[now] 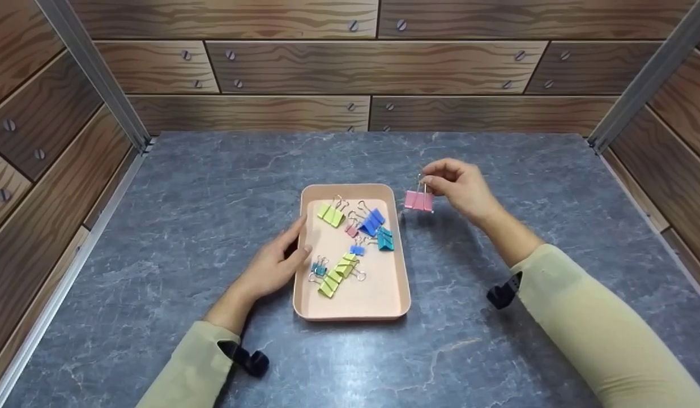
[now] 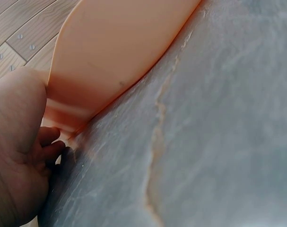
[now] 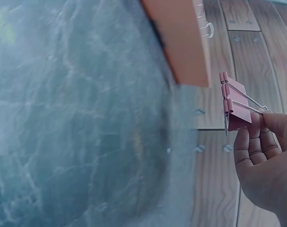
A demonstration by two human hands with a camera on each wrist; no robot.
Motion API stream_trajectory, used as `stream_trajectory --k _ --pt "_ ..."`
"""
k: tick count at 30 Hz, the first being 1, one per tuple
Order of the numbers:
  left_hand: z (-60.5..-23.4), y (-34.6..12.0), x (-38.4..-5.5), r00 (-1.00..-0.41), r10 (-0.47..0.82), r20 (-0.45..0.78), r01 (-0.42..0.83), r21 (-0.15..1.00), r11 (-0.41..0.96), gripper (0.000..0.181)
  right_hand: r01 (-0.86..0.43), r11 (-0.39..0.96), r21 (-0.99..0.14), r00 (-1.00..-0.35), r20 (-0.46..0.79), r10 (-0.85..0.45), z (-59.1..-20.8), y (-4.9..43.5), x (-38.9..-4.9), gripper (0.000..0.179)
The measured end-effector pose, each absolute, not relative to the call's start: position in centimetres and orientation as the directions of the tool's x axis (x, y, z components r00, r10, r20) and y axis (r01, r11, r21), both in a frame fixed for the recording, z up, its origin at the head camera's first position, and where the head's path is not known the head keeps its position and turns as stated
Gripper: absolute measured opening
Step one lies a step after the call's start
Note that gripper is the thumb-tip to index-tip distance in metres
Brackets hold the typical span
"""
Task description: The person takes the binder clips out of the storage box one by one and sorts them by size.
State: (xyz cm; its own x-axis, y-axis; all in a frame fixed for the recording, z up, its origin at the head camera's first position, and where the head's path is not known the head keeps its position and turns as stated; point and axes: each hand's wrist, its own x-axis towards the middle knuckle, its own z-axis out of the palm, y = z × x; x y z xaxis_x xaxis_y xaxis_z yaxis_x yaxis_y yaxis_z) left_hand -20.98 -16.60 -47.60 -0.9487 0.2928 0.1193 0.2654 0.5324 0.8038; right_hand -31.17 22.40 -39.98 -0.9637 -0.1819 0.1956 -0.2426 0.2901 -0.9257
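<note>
A pink binder clip [image 1: 419, 201] hangs from my right hand [image 1: 463, 190], which pinches it by a wire handle, just right of the tray's far end. In the right wrist view, the clip [image 3: 237, 101] shows its wire handles near the fingertips. My left hand [image 1: 273, 263] holds the left wall of a shallow peach tray [image 1: 378, 294], thumb over the rim and fingers outside. In the left wrist view, that hand [image 2: 20, 146] is at the tray's outer wall [image 2: 119, 42]. Inside lie lime clips [image 1: 331, 214], blue clips [image 1: 371, 222], teal clips [image 1: 385, 239] and a small pink clip [image 1: 351, 232].
The tray stands on a grey-blue marbled tabletop [image 1: 186, 226]. Wood-patterned panels [image 1: 372, 68] close off the back and both sides, with metal posts [image 1: 95, 73] in the corners. Black wrist devices [image 1: 254, 362] sit at both sleeve cuffs.
</note>
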Motion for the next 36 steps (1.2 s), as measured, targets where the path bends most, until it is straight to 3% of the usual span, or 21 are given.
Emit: stream_trajectory --k 26,36 --pt "-47.6 -16.4 -21.0 -0.951 0.287 0.114 0.258 0.804 0.536 0.068 -0.072 0.244 -0.967 -0.991 0.042 -0.126 -43.5 22.2 -33.5 0.022" --pt "-47.7 -16.5 -21.0 -0.954 0.282 0.105 0.25 0.798 0.548 0.068 -0.067 0.2 -0.978 -0.989 0.039 -0.143 -43.8 22.2 -33.7 0.024"
